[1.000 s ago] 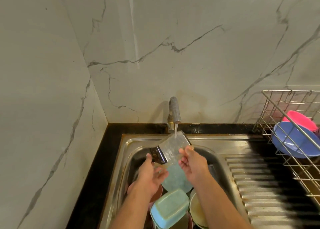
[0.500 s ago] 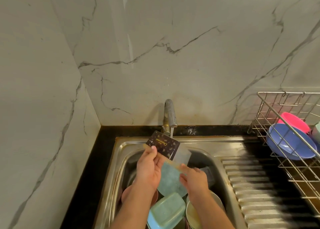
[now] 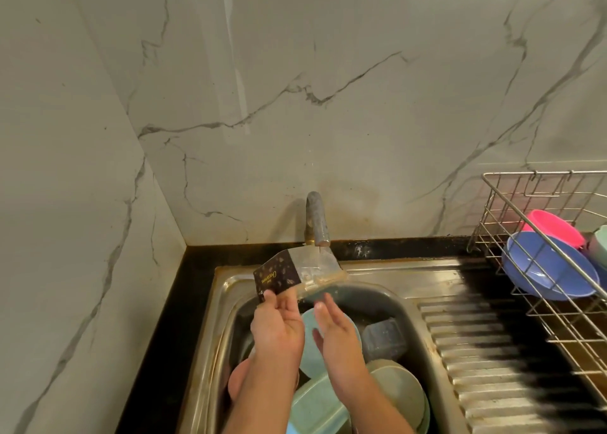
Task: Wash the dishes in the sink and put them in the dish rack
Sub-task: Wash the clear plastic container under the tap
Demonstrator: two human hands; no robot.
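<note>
- Left hand pinches the dark-labelled end of a clear plastic container, thumb on the label edge, fingers curled under it.
- Container held over the back-left rim of the sink, tilted, its clear end right under the tap.
- Water looks to be running onto the clear end, but the stream is faint, hard to be sure.
- Right hand holds nothing: fingers straight and together, palm facing left, just beside the left hand, just below the container, apparently not touching it.
- Sink basin holds unwashed items: a teal plate under both hands, a dark square container to the right of it, a pale green bowl front right, a teal lidded box at the front between the forearms, a pinkish bowl partly hidden behind the left forearm.
- Wire dish rack stands on the right, on the far side of the ribbed draining board, well apart from the hands.
- In the rack: a blue bowl leaning on its side, a pink bowl behind it, a pale green item cut by the frame edge.
- Black counter edges the sink; marble wall behind and to the left.
</note>
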